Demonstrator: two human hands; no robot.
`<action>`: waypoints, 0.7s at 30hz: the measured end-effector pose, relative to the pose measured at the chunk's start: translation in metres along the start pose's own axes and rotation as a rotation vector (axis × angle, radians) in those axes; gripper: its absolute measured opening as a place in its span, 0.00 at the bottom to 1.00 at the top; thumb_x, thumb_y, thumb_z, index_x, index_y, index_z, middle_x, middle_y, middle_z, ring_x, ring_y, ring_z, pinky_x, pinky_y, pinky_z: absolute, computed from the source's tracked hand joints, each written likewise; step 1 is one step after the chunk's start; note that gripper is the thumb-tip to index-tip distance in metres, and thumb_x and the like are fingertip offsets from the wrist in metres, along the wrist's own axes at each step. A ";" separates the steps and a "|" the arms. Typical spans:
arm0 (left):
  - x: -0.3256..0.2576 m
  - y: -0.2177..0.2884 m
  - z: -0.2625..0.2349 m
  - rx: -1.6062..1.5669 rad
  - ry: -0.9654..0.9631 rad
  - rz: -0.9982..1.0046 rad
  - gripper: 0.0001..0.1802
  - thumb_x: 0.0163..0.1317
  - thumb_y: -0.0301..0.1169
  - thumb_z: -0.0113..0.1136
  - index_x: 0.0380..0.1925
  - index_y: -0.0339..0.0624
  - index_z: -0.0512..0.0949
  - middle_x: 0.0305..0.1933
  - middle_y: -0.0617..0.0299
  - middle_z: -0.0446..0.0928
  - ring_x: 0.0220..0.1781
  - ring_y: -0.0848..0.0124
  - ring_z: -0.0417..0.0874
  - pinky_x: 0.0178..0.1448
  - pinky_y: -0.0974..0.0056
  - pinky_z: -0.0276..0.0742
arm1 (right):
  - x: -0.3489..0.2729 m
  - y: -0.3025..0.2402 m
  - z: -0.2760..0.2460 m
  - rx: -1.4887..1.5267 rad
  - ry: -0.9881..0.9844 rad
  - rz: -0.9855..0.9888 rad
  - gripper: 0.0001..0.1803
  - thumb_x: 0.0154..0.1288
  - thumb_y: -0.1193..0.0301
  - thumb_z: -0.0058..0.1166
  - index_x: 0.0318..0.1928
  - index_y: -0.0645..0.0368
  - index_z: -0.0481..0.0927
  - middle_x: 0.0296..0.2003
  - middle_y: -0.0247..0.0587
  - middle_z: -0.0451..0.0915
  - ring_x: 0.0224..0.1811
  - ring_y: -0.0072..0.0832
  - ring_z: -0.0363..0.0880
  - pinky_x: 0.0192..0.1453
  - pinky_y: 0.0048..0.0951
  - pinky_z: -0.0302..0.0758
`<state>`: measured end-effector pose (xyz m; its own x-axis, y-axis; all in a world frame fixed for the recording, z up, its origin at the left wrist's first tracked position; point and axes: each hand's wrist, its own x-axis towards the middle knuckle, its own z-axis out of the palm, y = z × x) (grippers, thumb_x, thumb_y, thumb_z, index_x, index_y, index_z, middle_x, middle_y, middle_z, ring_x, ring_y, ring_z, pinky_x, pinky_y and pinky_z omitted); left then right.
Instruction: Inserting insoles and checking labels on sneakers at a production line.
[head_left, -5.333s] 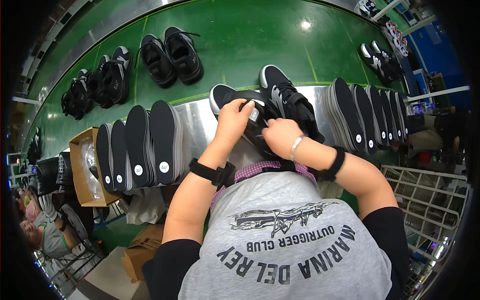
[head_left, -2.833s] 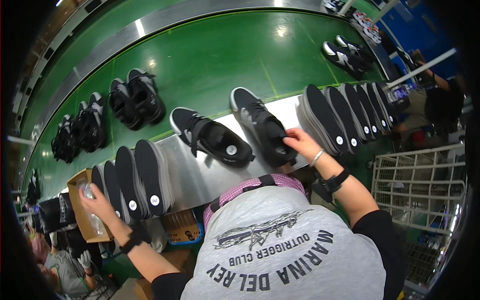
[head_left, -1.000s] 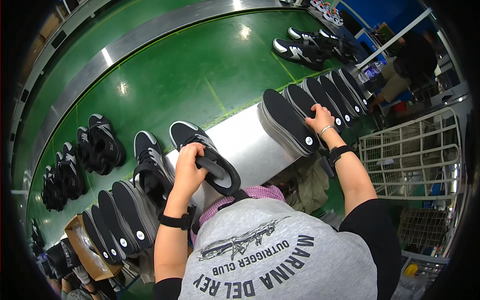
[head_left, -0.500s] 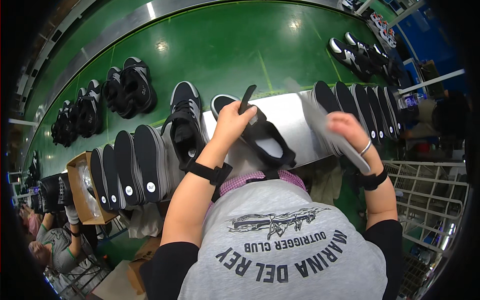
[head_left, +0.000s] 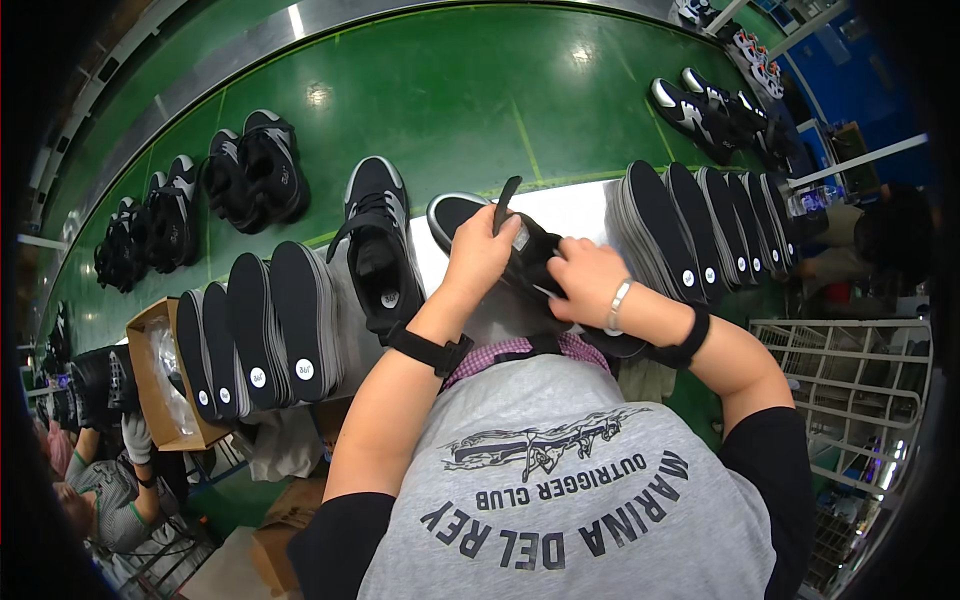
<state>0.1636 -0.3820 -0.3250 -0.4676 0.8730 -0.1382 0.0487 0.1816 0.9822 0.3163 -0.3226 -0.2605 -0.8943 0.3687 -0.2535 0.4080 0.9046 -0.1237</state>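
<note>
While the left hand (head_left: 477,255) pinches a dark strap (head_left: 507,203) | black shoe (head_left: 532,264) between both hands, long axis toe-to-ten-o'clock | right hand (head_left: 590,282) nearer the heel, fingers curled; I cannot tell its grip.

Green work surface (head_left: 440,110), yellow-lined, glossed by reflected light (head_left: 581,55); white wire rack (head_left: 848,385), set at right; blue panelling (head_left: 848,80), seen upper right; green floor (head_left: 238,497), partly hidden.

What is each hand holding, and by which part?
Left hand: a shoe, by its raised tongue or strap. Right hand: at the shoe's opening; its hold is hidden.
</note>
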 end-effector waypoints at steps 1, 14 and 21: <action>-0.001 0.003 -0.001 -0.006 0.003 -0.002 0.10 0.55 0.31 0.51 0.31 0.34 0.72 0.25 0.65 0.72 0.28 0.77 0.70 0.34 0.72 0.67 | -0.011 0.000 -0.011 -0.004 -0.005 -0.002 0.14 0.40 0.64 0.53 0.26 0.60 0.73 0.32 0.45 0.69 0.36 0.39 0.71 0.36 0.36 0.70; -0.001 0.005 0.002 0.098 0.039 0.007 0.12 0.53 0.33 0.53 0.31 0.34 0.73 0.24 0.57 0.73 0.28 0.68 0.73 0.34 0.67 0.68 | 0.006 -0.001 0.016 -0.164 0.018 -0.076 0.05 0.44 0.70 0.49 0.20 0.57 0.75 0.22 0.40 0.71 0.28 0.36 0.74 0.31 0.34 0.72; -0.002 0.006 0.002 0.026 -0.011 -0.012 0.11 0.54 0.32 0.52 0.32 0.35 0.72 0.23 0.66 0.71 0.27 0.79 0.68 0.33 0.72 0.65 | 0.057 0.004 0.032 -0.112 -0.608 0.048 0.12 0.46 0.75 0.48 0.34 0.61 0.79 0.36 0.48 0.78 0.43 0.35 0.76 0.43 0.32 0.72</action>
<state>0.1662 -0.3820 -0.3185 -0.4584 0.8757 -0.1517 0.0664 0.2039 0.9767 0.2728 -0.3045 -0.3062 -0.5971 0.2510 -0.7619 0.3938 0.9192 -0.0058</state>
